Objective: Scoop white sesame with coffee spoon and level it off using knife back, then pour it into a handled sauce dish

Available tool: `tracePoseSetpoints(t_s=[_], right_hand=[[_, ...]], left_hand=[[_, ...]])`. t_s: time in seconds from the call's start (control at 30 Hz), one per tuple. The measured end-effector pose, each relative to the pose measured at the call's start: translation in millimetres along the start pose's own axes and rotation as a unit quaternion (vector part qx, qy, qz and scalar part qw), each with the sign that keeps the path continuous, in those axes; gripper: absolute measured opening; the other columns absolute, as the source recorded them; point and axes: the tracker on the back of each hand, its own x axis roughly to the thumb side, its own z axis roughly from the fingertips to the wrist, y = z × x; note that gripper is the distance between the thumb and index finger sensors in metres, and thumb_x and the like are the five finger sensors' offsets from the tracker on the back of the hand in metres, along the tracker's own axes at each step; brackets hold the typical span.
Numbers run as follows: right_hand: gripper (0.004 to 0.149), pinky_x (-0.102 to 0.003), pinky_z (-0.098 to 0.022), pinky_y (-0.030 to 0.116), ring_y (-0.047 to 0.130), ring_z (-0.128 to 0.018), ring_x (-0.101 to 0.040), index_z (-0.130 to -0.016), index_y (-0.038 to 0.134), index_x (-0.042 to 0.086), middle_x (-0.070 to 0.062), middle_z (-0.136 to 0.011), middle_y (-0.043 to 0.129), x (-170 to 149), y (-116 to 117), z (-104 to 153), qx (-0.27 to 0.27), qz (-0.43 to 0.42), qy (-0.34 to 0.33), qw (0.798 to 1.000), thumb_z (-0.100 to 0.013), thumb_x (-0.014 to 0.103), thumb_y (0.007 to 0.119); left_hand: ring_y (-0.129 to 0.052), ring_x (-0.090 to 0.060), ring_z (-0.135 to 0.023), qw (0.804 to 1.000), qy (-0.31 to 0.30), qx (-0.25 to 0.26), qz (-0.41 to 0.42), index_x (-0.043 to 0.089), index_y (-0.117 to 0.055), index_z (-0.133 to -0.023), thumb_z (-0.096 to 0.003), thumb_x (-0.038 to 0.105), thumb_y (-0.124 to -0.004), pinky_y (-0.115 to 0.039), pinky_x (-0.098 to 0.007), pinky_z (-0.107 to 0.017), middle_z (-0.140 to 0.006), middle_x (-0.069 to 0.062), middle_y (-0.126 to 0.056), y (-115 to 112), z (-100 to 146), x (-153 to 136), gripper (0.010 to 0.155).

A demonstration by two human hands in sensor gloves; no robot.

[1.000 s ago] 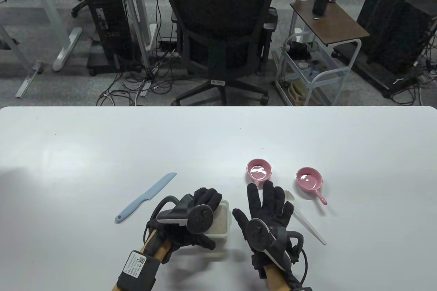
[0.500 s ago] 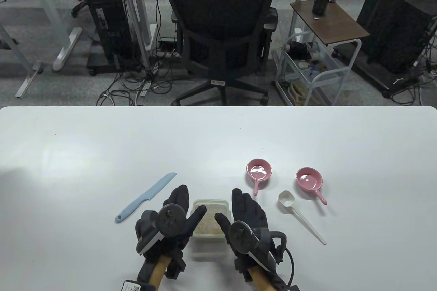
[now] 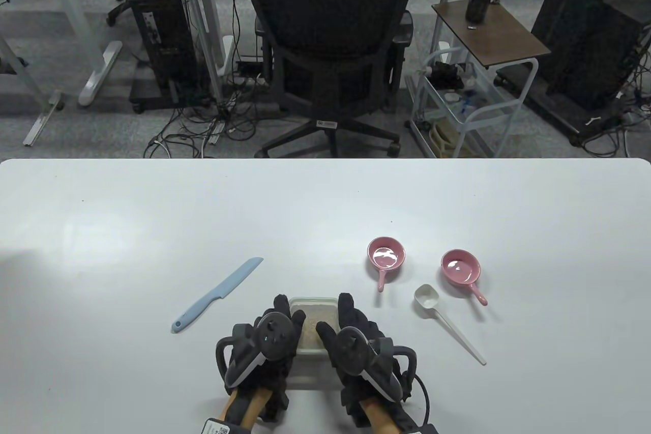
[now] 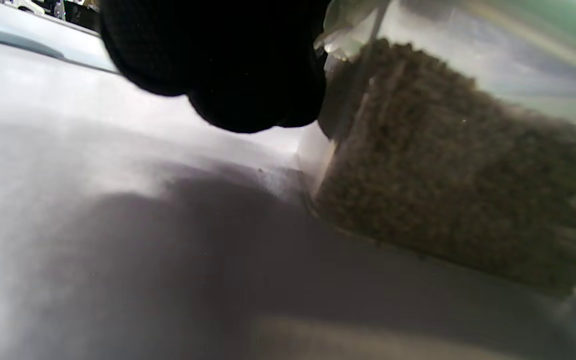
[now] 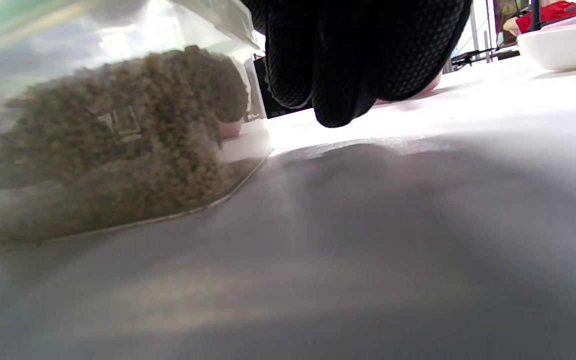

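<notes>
Sesame [image 3: 314,321] sits heaped in a clear, lidless box [image 3: 315,301] on the white bench [image 3: 152,210], close to the near edge and between the two gloved hands. Judging by how things lie, the task has hardly started: nothing has been scooped, levelled or poured.

Both hands frame the box. The left hand [image 3: 269,340] lies along its left wall with the thumb reaching over the rim, and the right hand [image 3: 351,340] mirrors it on the right wall. The fingers look fairly straight against the sides, but whether they grip the box or only steady it I cannot tell; the wrist views show just fingertips [image 4: 238,85] hanging beside the clear wall, with grain piled behind it.

Next in size, the pale blue knife [image 3: 218,294] lies untouched, well to the left of the box, blade pointing away from the person. The white coffee spoon [image 3: 447,322] rests to the right, bowl up and empty, handle running toward the near right. Just beyond it stand two pink handled sauce dishes, one [image 3: 386,256] nearer the box and another [image 3: 462,268] further right, both glossy and showing no seeds.

Everything is left: take up the spoon, scoop, scrape flat with the knife back, then tip into a dish.
</notes>
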Motion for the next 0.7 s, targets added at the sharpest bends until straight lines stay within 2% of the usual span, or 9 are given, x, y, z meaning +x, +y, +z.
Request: tracePoseSetpoints(t_s=[0.07, 0.23, 0.5, 0.7], right_hand=[[0.075, -0.051, -0.058, 0.079, 0.094, -0.079, -0.038, -0.115, 0.056, 0.005, -0.015, -0.099, 0.086, 0.7, 0.6, 0.0, -0.003, -0.008, -0.003, 1.000, -0.061, 0.057, 0.061], [0.071, -0.049, -0.053, 0.081, 0.096, -0.070, -0.037, -0.112, 0.060, -0.002, -0.021, -0.093, 0.088, 3.4, -2.0, -2.9, 0.015, -0.039, 0.022, 0.999, -0.062, 0.048, 0.065], [0.059, -0.049, -0.049, 0.082, 0.097, -0.061, -0.034, -0.106, 0.070, -0.002, -0.021, -0.085, 0.092, 3.3, -4.6, -7.3, 0.012, -0.063, 0.060, 0.996, -0.063, 0.038, 0.067], [0.059, -0.053, -0.052, 0.079, 0.091, -0.064, -0.034, -0.109, 0.064, -0.001, -0.022, -0.087, 0.086, -2.0, -1.9, -12.0, 0.059, -0.104, 0.075, 0.990, -0.063, 0.037, 0.063]], left_hand=[[-0.096, -0.030, -0.060, 1.000, 0.003, -0.007, -0.003, 0.000, -0.058, -0.110, -0.0637, 0.049, -0.044, -0.082, -0.044, -0.050, -0.084, -0.012, -0.089, 0.4, -1.2, -0.5, 0.069], [-0.097, -0.027, -0.057, 0.999, 0.001, -0.038, 0.014, 0.000, -0.064, -0.103, -0.0643, 0.046, -0.042, -0.083, -0.044, -0.048, -0.080, -0.008, -0.089, 0.7, -6.9, -5.8, 0.064], [-0.094, -0.020, -0.054, 0.994, 0.023, -0.104, 0.016, 0.008, -0.058, -0.101, -0.0640, 0.050, -0.035, -0.083, -0.043, -0.047, -0.075, 0.002, -0.082, 1.3, -12.9, -9.3, 0.060], [-0.093, -0.019, -0.056, 0.990, 0.054, -0.109, 0.071, 0.012, -0.057, -0.099, -0.0639, 0.055, -0.037, -0.082, -0.043, -0.048, -0.077, 0.002, -0.081, -0.6, -10.9, -15.2, 0.059]])
